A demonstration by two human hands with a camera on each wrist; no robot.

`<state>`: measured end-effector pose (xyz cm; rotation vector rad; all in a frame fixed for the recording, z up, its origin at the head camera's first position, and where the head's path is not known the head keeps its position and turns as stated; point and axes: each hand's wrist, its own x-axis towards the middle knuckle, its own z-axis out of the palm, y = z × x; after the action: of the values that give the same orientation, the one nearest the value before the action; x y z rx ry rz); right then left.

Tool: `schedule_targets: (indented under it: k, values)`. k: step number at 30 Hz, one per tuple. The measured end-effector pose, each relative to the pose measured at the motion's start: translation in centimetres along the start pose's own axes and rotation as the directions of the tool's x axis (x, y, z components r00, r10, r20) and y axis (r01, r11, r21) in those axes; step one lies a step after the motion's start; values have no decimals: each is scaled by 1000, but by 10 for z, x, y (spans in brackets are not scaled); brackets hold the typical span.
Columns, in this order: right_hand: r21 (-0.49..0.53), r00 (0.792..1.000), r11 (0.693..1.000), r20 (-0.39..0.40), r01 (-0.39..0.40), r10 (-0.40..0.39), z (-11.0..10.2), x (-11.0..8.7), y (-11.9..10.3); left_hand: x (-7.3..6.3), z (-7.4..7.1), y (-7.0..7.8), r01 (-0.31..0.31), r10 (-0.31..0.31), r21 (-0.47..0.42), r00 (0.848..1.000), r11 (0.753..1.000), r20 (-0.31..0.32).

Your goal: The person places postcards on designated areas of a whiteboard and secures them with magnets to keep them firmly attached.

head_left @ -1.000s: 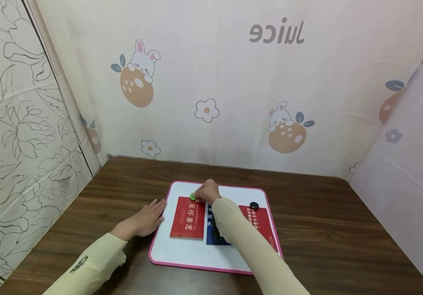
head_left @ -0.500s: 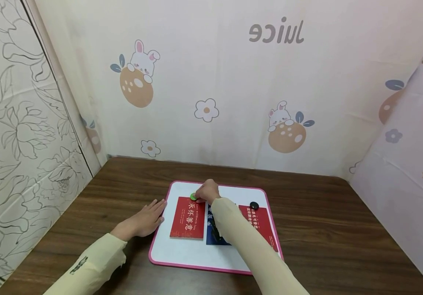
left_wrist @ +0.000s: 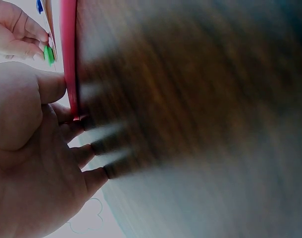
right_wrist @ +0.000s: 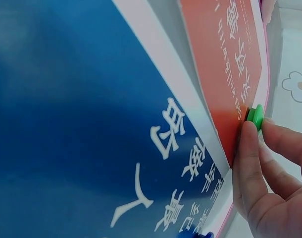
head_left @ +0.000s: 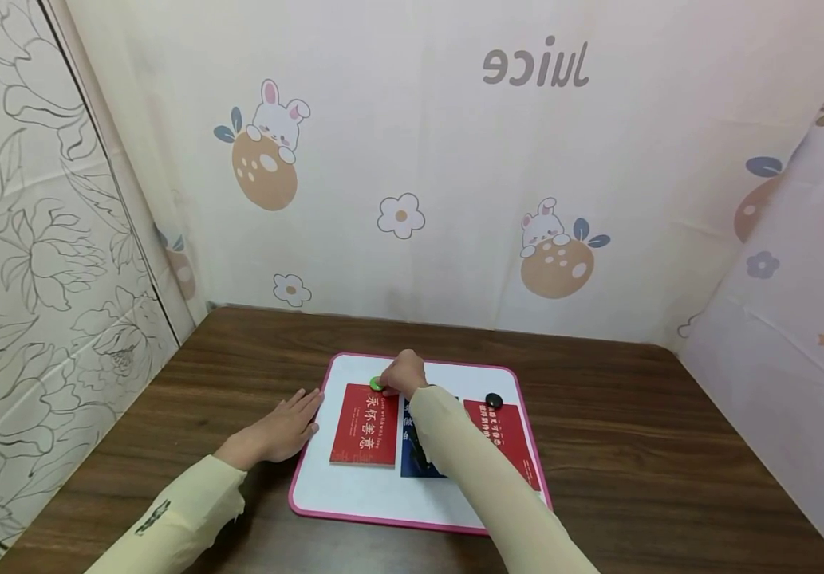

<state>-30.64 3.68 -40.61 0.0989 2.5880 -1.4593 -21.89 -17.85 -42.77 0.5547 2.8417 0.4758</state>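
A whiteboard (head_left: 361, 494) with a pink rim lies on the table. My right hand (head_left: 406, 375) pinches a green round magnet (right_wrist: 258, 117) at the top edge of the left red card (head_left: 363, 430), as the right wrist view shows closely. Beside that card lies a dark blue card (head_left: 415, 462), partly covered by my right sleeve; a blue magnet (right_wrist: 205, 235) sits near its edge. On the right, a black magnet (head_left: 494, 400) is at the top of another red card (head_left: 515, 446). My left hand (head_left: 281, 430) rests with fingers extended against the board's left rim (left_wrist: 68, 54).
The dark wooden table (head_left: 641, 462) extends to both sides of the board. Behind it hangs a white curtain (head_left: 412, 143) printed with rabbits and fruit. A panel with flower line drawings (head_left: 45, 263) stands at the left.
Both hands keep their places, the right one at the green magnet and the left at the rim. The head view has shifted very slightly.
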Motion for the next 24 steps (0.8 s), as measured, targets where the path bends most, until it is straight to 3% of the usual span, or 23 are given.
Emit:
schedule_targets:
  k: [11, 17, 24]
  values:
    - [-31, 1000, 1000, 14, -6, 7, -15, 0, 3, 1, 1, -2, 0, 0, 2, 1000, 1000, 8]
    - [-53, 1000, 998, 0, 21, -21, -34, -2, 8, 1, 1, -1, 2, -1, -8, 1000, 1000, 16]
    - [-4, 1000, 1000, -10, 8, -8, -65, -8, 13, 1, 0, -1, 3, -2, -13, 1000, 1000, 23]
